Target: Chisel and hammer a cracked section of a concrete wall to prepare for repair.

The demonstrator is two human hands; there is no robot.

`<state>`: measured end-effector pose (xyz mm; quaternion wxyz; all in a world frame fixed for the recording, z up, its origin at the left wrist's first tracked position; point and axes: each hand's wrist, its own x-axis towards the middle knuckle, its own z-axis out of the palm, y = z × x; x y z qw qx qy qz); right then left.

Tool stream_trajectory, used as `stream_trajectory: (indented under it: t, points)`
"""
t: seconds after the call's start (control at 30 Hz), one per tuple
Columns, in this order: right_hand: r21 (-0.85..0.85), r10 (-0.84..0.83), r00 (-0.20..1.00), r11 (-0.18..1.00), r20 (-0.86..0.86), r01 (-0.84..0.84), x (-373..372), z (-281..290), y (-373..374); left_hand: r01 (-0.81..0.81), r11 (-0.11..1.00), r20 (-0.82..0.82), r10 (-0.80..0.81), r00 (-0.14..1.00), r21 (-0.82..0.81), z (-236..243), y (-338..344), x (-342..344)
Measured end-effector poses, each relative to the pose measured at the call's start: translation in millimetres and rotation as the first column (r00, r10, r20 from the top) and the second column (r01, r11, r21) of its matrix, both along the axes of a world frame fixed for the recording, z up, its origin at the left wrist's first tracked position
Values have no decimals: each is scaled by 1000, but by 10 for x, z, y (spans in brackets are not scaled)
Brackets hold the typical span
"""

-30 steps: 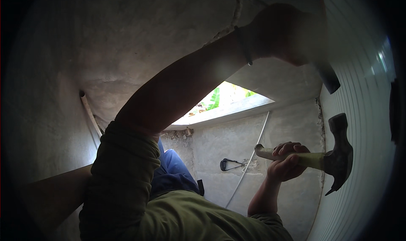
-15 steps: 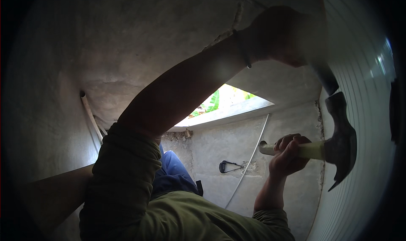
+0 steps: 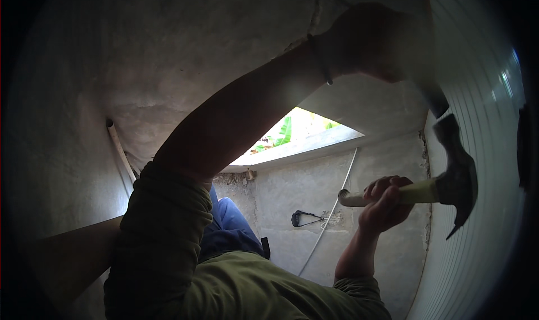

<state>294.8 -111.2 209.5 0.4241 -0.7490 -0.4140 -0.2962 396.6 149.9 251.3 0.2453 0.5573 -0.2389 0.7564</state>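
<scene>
My right hand [image 3: 386, 205] is wrapped around the yellowish handle of a claw hammer [image 3: 457, 177]. The hammer's claw hangs downward, while its striking face points up. Just above that face is the end of a dark, bar-like tool [image 3: 433, 99]; whether they touch I cannot tell. My left arm stretches up across the view, and my left hand [image 3: 370, 42] is closed around the bar-like tool. Shadow and blur hide that hand's fingers and the tool's far end, so its exact kind does not show.
Ribbed pale panelling [image 3: 477, 95] runs along the right side. Behind my arm is a bright opening [image 3: 297, 132] with green leaves outside. A thin white rod [image 3: 331, 213] and a black looped strap [image 3: 296, 219] are against the grey wall [image 3: 281, 185]. A wooden board [image 3: 73, 247] and a pole [image 3: 119, 146] stand left.
The hammer has shifted slightly up and to the right, its claw swinging outward. My left hand and the bar-like tool have risen a little.
</scene>
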Motion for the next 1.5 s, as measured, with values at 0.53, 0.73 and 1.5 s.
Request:
stream_trajectory:
  t: [0.53,0.73,1.5]
  points:
    - [319,256,935,889,247,-328,-163,130,163,44,997,-80,-49,996,-64,13,-41,-16]
    - [135,76,987,989,-139,-57,-9,-69,173,43,998,-207,-53,977,-53,19,-46,-29]
    - [47,121,987,991,109,-126,-16,-152,-52,-28,999,24,29,999,-20,-95,-38,-96]
